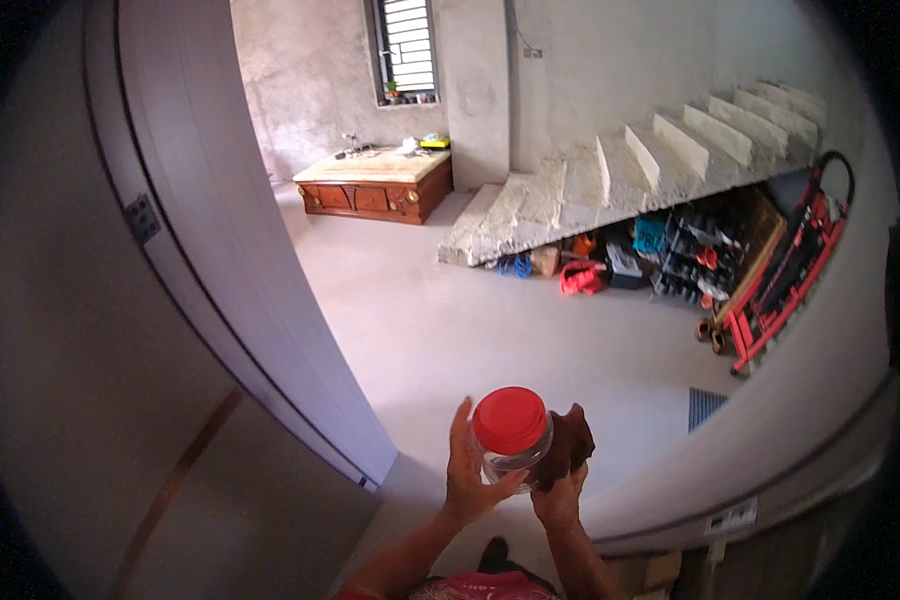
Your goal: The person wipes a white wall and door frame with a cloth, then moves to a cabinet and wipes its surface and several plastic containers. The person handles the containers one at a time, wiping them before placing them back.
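A clear jar (508, 462) with a red lid (510, 419) is held upright in front of me, between both hands. My left hand (468, 472) is closed around its left side, thumb across the front and fingers up along the lid. My right hand (560, 492) grips a crumpled brown cloth (567, 447), which presses against the jar's right side. Most of the right fingers are hidden by the cloth. Whether anything is inside the jar, I cannot tell.
I stand in a doorway between a grey door frame (260, 260) and a pale wall (770, 420). Rough concrete stairs (610, 185) rise to the right, with a shoe rack (695, 250) and a red metal frame (785, 285) beneath. A low wooden table (375, 165) stands at the back.
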Available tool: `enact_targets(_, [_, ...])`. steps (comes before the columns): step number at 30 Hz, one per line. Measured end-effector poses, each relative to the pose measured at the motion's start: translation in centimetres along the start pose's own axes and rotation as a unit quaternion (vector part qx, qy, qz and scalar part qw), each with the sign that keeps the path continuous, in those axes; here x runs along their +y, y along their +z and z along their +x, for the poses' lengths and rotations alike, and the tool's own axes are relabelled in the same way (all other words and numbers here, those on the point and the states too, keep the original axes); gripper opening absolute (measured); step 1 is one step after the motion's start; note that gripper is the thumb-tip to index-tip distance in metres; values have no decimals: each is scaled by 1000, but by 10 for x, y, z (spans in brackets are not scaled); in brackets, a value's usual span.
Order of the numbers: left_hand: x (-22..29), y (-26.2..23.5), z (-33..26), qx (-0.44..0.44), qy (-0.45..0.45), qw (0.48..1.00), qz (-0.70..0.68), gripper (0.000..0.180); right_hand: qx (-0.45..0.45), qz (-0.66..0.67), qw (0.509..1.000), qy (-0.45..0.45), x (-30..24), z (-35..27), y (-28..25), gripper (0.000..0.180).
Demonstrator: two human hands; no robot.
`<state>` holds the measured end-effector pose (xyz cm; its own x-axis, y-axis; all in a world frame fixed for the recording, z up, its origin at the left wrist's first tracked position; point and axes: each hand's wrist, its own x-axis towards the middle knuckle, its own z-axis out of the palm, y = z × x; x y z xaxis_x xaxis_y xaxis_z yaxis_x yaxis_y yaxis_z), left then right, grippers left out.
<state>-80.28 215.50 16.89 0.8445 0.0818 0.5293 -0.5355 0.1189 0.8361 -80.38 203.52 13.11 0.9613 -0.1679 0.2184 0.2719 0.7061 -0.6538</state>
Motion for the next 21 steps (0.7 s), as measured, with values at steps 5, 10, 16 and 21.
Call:
enact_targets(5, [-80, 18, 68, 64, -55, 996, -24, 95, -87, -368, 926, 4, -4, 88, -14, 42])
enact_targets(10, [-139, 21, 131, 32, -101, 988, -110, 98, -149, -380, 913, -31, 5, 192, -10, 63])
enact_targets(16, [-172, 16, 237, -17, -14, 999, 35, 101, -220, -217, 937, 164, 27, 359, 12, 52])
enact_targets(21, [-213, -6, 343, 52, -122, 990, -49, 101, -218, -397, 882, -131, 80, 427, 16, 43])
